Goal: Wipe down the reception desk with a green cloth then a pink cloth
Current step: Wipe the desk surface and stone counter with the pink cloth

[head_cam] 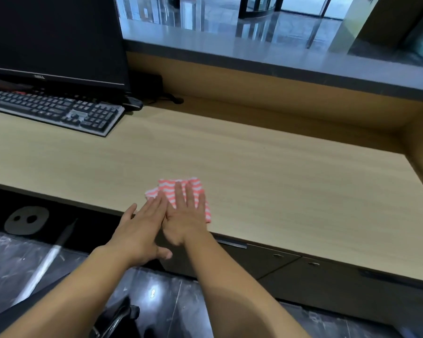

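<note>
Light wood-grain laminate forms the reception desk (266,162), which spans the view from 9 o'clock to 3 o'clock. A raised grey stone counter (230,42) runs along its far side from 12 o'clock to 3 o'clock.

**Task item**
- The pink cloth (174,187) has a pink-and-white wave pattern.
- It lies folded and flat on the desk, just below view centre toward 6 o'clock, near the front edge.

**Hands**
- The right hand (185,217) lies palm-down on the cloth. Its fingers are straight and close together, pointing to 12 o'clock. It presses flat on the fabric and does not pinch it.
- The left hand (139,230) enters from 7 o'clock, with its fingers straight and together, pointing to 1 o'clock.
  - Its fingertips rest on the cloth's left part, alongside the thumb side of the right hand.
  - Its thumb is spread out below the desk's front edge.
  - It grips nothing.
- Both forearms are bare and extend to the bottom of the view.

**Surroundings**
- A black keyboard (56,109) sits on the desk at 10 o'clock, well apart from the cloth.
- A dark monitor (54,37) stands directly behind the keyboard, at 10 to 11 o'clock.
- Dark cabinet doors (281,261) sit below the desk edge at 5 o'clock.
- A glossy dark floor (161,296) shows at 6 o'clock.
</note>
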